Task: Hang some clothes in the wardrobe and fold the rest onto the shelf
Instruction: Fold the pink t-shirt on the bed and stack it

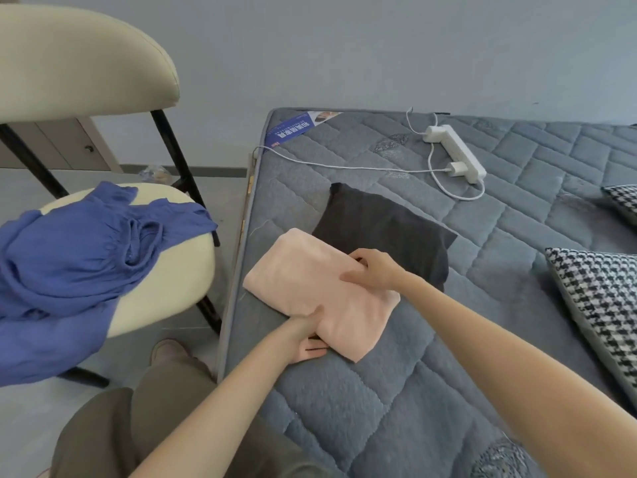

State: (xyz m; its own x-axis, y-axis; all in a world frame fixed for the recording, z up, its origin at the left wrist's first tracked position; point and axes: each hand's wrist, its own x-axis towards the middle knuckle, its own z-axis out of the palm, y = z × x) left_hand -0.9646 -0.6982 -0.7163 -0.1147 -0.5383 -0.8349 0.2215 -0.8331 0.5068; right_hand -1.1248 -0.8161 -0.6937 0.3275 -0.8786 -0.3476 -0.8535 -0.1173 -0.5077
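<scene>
We are in the folding step: the pink folded garment (303, 270) lies on the mattress (379, 401), its far edge overlapping a dark grey folded garment (379, 215). Our left hand (306, 336) grips its near edge, fingers underneath and thumb on top. Our right hand (370, 269) pinches the far edge. Next, we judge, the bundle must be lifted level so the folds hold, then carried to the shelf. A blue garment (69, 257) waits on the chair (172, 291).

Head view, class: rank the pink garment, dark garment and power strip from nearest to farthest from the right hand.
1. pink garment, gripped by the right hand
2. dark garment, just behind it
3. power strip, farther back, to the right
</scene>
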